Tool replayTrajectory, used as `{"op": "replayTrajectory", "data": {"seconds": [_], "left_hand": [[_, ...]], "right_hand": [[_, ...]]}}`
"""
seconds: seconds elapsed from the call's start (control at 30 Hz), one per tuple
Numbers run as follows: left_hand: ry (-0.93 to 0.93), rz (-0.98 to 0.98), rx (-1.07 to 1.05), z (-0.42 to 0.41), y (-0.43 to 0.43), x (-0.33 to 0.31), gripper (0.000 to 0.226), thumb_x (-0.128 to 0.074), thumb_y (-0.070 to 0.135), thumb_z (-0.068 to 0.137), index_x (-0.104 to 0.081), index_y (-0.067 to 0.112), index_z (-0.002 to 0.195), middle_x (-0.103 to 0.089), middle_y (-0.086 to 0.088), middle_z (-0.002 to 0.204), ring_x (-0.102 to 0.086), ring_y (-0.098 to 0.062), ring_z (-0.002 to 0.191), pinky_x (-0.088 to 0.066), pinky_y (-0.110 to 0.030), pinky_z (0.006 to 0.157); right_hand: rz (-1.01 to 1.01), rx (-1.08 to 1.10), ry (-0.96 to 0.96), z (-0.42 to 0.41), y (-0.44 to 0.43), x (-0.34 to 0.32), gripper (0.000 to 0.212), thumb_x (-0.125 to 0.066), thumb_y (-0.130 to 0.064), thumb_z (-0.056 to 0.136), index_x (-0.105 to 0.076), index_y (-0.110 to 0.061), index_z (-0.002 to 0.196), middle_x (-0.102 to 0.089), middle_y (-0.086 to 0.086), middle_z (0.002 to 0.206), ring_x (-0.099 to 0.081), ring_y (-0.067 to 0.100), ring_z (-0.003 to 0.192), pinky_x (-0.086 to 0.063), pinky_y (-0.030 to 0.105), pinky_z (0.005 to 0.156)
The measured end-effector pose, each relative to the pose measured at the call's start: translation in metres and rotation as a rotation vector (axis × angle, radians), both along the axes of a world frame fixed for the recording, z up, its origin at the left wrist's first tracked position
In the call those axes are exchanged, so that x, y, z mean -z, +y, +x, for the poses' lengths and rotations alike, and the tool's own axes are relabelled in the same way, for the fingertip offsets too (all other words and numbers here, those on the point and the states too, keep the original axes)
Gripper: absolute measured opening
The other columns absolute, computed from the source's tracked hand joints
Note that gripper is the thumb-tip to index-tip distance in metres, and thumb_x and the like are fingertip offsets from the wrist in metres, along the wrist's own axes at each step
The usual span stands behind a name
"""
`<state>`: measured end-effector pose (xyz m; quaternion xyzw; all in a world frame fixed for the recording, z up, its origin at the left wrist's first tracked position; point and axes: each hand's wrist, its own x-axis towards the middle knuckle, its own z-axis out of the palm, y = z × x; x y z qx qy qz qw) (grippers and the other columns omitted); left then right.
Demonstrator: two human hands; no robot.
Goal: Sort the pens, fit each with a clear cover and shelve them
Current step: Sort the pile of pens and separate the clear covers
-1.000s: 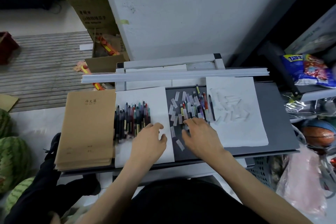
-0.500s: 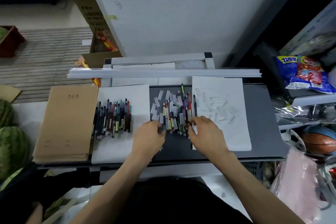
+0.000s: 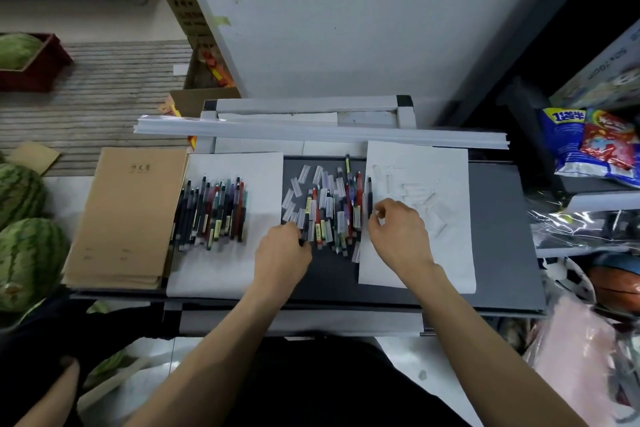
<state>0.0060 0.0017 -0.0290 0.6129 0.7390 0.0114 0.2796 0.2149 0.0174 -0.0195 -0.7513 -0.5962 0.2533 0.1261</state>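
Currently both hands are at the mixed pile (image 3: 329, 208) of pens and clear covers, which lies on the bare dark middle of the counter (image 3: 498, 236). Pens in that pile run mostly near edge to far edge, a few skewed; covers are scattered among them at odd angles, thickest toward the pile's left side.

Left grip (image 3: 282, 253): fingers curled down at the near-left fringe of the pile, over the near end of a dark pen (image 3: 304, 234). I cannot tell whether the pen is pinched or only touched.

Right grip (image 3: 398, 229): narrow, thumb and forefinger drawn close together just beside the black pen (image 3: 370, 196) on the pile's right fringe, at the edge of the right sheet (image 3: 446, 263). I cannot tell whether anything is held.

Sorted pens (image 3: 211, 211): one tight row on the left sheet (image 3: 221, 270), long axes near-to-far, tips toward the far edge and leaning slightly right.

Loose covers (image 3: 420, 196) lie heaped on the right sheet, toward the far edge.

Brown notebooks (image 3: 128, 218) are stacked at the counter's left edge, touching the left sheet. Long white strips (image 3: 311, 130) lie across the far edge. Watermelons (image 3: 27, 253) sit on the floor beyond the left edge.
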Motion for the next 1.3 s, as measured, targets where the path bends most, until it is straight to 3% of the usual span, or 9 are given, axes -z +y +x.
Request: {"op": "replayTrajectory", "data": {"seconds": [0.13, 0.2, 0.3, 0.43, 0.53, 0.7, 0.77, 1.03, 1.3], "left_hand": [[-0.028, 0.035, -0.034, -0.004, -0.004, -0.012, 0.023, -0.059, 0.021, 0.093, -0.058, 0.013, 0.072, -0.061, -0.002, 0.068, -0.06, -0.02, 0.059, -0.054, -0.039, 0.055], [-0.078, 0.082, -0.081, -0.008, -0.007, -0.021, 0.017, -0.059, 0.024, 0.095, -0.064, 0.015, 0.081, -0.066, 0.003, 0.074, -0.063, -0.015, 0.062, -0.056, -0.038, 0.059], [-0.142, 0.191, -0.152, -0.016, -0.009, -0.029, 0.012, -0.063, 0.031, 0.095, -0.068, 0.021, 0.1, -0.068, 0.009, 0.095, -0.064, -0.015, 0.082, -0.056, -0.039, 0.074], [-0.259, 0.313, -0.235, -0.022, -0.007, -0.032, 0.008, -0.066, 0.033, 0.093, -0.068, 0.029, 0.099, -0.067, 0.014, 0.097, -0.066, -0.013, 0.08, -0.056, -0.039, 0.076], [-0.337, 0.355, -0.299, -0.022, -0.002, -0.038, 0.012, -0.067, 0.036, 0.093, -0.071, 0.029, 0.102, -0.069, 0.015, 0.098, -0.066, -0.006, 0.082, -0.057, -0.036, 0.079], [-0.491, 0.351, -0.429, -0.018, 0.007, -0.047, 0.014, -0.07, 0.034, 0.094, -0.073, 0.025, 0.103, -0.073, 0.016, 0.096, -0.066, 0.004, 0.084, -0.049, -0.009, 0.071], [-0.55, 0.34, -0.5, -0.017, 0.011, -0.048, 0.012, -0.071, 0.033, 0.093, -0.075, 0.024, 0.101, -0.074, 0.017, 0.093, -0.067, 0.009, 0.085, -0.045, -0.005, 0.07], [-0.753, 0.292, -0.609, -0.017, 0.015, -0.04, 0.016, -0.072, 0.032, 0.084, -0.079, 0.022, 0.094, -0.079, 0.006, 0.085, -0.076, -0.013, 0.088, -0.061, -0.041, 0.091], [-0.841, 0.218, -0.746, -0.016, 0.008, -0.025, 0.011, -0.07, 0.019, 0.093, -0.076, 0.012, 0.1, -0.077, -0.002, 0.082, -0.074, -0.02, 0.076, -0.063, -0.049, 0.086]], "right_hand": [[-0.03, 0.008, -0.024, 0.0, 0.015, 0.005, 0.019, -0.053, -0.018, 0.098, -0.067, -0.005, 0.099, -0.07, 0.01, 0.094, -0.064, 0.03, 0.085, -0.055, 0.039, 0.074], [-0.041, 0.025, -0.027, 0.0, 0.019, 0.008, 0.019, -0.054, -0.02, 0.097, -0.066, -0.006, 0.098, -0.07, 0.01, 0.092, -0.064, 0.032, 0.085, -0.056, 0.041, 0.076], [-0.049, 0.052, -0.034, 0.0, 0.026, 0.01, 0.018, -0.057, -0.025, 0.097, -0.065, -0.009, 0.1, -0.071, 0.012, 0.093, -0.066, 0.034, 0.087, -0.058, 0.045, 0.077], [-0.045, 0.049, -0.092, -0.002, 0.035, 0.011, 0.026, -0.057, -0.029, 0.097, -0.061, -0.012, 0.116, -0.071, 0.015, 0.105, -0.065, 0.04, 0.097, -0.057, 0.044, 0.079], [-0.027, 0.031, -0.111, -0.003, 0.039, 0.011, 0.03, -0.058, -0.033, 0.097, -0.055, -0.017, 0.122, -0.069, 0.014, 0.101, -0.065, 0.04, 0.093, -0.053, 0.042, 0.073], [-0.031, -0.008, -0.23, 0.0, 0.044, 0.015, 0.031, -0.056, -0.045, 0.097, -0.057, -0.02, 0.116, -0.07, 0.012, 0.1, -0.066, 0.038, 0.092, -0.049, 0.039, 0.072], [-0.018, -0.03, -0.266, 0.001, 0.045, 0.016, 0.034, -0.056, -0.047, 0.097, -0.058, -0.02, 0.118, -0.071, 0.01, 0.1, -0.067, 0.036, 0.092, -0.046, 0.037, 0.07], [0.029, -0.128, -0.315, 0.003, 0.047, 0.016, 0.031, -0.051, -0.048, 0.1, -0.051, -0.027, 0.123, -0.071, 0.008, 0.094, -0.068, 0.036, 0.085, -0.044, 0.036, 0.066], [0.013, -0.207, -0.398, 0.005, 0.054, 0.019, 0.025, -0.046, -0.042, 0.102, -0.054, -0.021, 0.114, -0.07, 0.009, 0.093, -0.057, 0.033, 0.074, -0.04, 0.035, 0.064]]}}
